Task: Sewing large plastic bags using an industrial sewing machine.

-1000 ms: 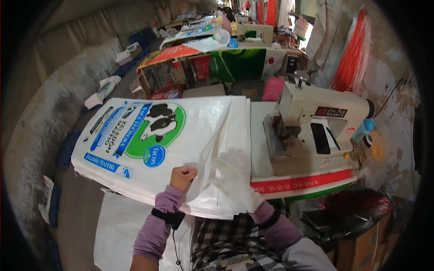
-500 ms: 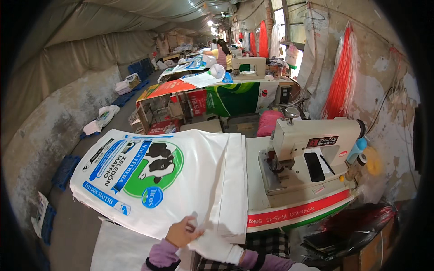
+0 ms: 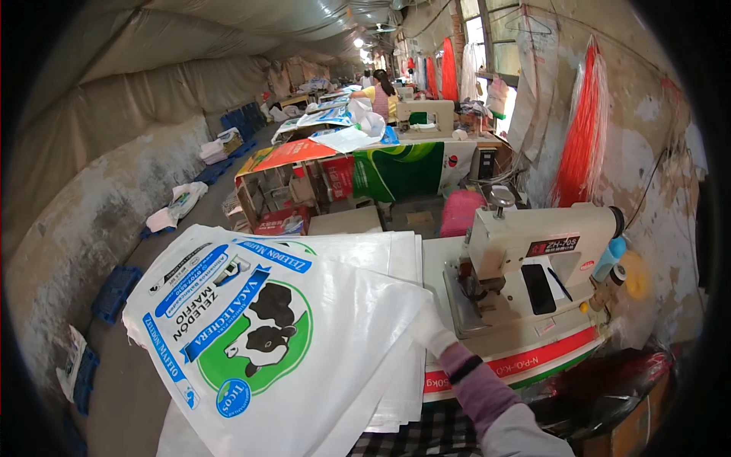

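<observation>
A white printed sack [image 3: 365,305], with a cow on a green disc and blue bands, lies turned at an angle over a stack of white sacks [image 3: 400,251]. My right hand [image 3: 435,333], in a white glove, is at the top sack's right edge, beside the sewing machine [image 3: 525,236]. It grips that edge, which is drawn up toward the machine bed; the fingertips blend into the white sack. My left hand is not in view.
A black phone [image 3: 539,289] and a pen [image 3: 560,283] lie on the machine bed. Red strands [image 3: 580,129] hang on the right wall. Black plastic [image 3: 594,396] is heaped at lower right. Farther off, a person [image 3: 381,95] works at another table.
The top sack has swung round and toward me, its edge now lifted at the right. My right hand moved up and right to that edge; my left hand has left the picture.
</observation>
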The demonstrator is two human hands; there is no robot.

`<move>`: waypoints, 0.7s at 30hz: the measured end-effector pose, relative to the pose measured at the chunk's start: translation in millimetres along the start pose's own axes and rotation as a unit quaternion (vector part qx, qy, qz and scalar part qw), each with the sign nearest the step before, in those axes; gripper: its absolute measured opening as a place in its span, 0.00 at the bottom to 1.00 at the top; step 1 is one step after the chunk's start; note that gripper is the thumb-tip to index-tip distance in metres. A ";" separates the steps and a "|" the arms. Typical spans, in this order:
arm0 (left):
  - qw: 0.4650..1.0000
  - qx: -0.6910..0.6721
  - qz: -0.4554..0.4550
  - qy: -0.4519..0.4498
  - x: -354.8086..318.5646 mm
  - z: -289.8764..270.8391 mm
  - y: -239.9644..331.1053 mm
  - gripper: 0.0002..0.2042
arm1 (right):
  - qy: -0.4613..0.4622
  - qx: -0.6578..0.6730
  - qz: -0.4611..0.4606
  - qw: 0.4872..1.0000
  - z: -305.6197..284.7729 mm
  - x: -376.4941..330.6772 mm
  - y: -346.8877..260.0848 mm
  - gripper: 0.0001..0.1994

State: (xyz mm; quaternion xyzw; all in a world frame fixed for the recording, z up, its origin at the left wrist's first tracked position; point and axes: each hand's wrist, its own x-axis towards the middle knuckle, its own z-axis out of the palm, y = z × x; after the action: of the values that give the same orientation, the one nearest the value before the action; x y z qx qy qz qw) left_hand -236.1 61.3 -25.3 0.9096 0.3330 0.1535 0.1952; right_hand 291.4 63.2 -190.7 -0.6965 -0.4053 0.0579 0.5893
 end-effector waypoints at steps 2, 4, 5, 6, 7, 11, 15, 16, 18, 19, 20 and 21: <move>0.999 0.010 0.001 0.051 -13.9 5.0 -9.9 0.02 | -0.011 -0.160 -0.109 0.981 -0.2 -10.0 -79.1 0.19; 0.995 0.011 0.053 0.083 -15.0 9.9 -15.9 0.02 | 0.005 -0.338 -0.199 0.920 -21.8 -22.5 -103.0 0.22; 0.995 0.007 0.053 0.079 -15.5 11.4 -17.5 0.02 | 0.096 -0.289 -0.211 0.929 -23.7 -25.4 -93.1 0.24; 0.997 0.011 0.040 0.058 -16.7 13.5 -18.2 0.02 | 0.187 -0.236 -0.220 0.928 -26.9 -27.5 -86.8 0.26; 0.999 0.016 0.030 0.039 -16.4 15.2 -20.8 0.03 | 0.190 -0.239 -0.220 0.926 -28.7 -26.3 -87.3 0.26; 0.994 0.052 -0.053 -0.083 -57.4 24.7 -34.5 0.09 | 0.189 -0.226 -0.201 0.934 -39.2 -6.3 -99.3 0.23; 0.999 0.019 -0.025 -0.010 -104.2 67.4 -144.1 0.15 | -0.113 -0.333 -0.435 0.829 -61.6 9.6 -83.3 0.16; 0.996 -0.020 -0.080 0.043 -94.2 68.1 -169.1 0.21 | -0.111 -0.332 -0.433 0.830 -59.7 6.5 -82.9 0.16; 0.986 -0.096 -0.061 0.118 -20.8 43.8 -216.1 0.20 | -0.259 -0.253 -0.445 0.819 -52.4 -14.2 -97.8 0.09; 0.963 -0.176 -0.045 0.199 47.3 20.1 -211.9 0.19 | -0.342 -0.217 -0.408 0.818 -44.4 -26.3 -114.3 0.10; 0.927 -0.253 -0.028 0.276 112.0 -7.4 -198.4 0.17 | -0.514 -0.343 -0.268 0.739 -7.7 -49.8 -124.8 0.09; 0.876 -0.328 -0.012 0.354 177.6 -32.0 -190.2 0.16 | -0.435 -0.160 -0.403 0.789 -13.9 -80.7 -147.3 0.09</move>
State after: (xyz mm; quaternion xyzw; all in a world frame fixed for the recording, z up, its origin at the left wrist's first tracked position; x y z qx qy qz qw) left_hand -223.1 321.2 -57.6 0.6745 0.3210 0.5631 0.3535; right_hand 172.4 -2.1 -90.8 -0.4551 -0.8662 0.0460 0.2010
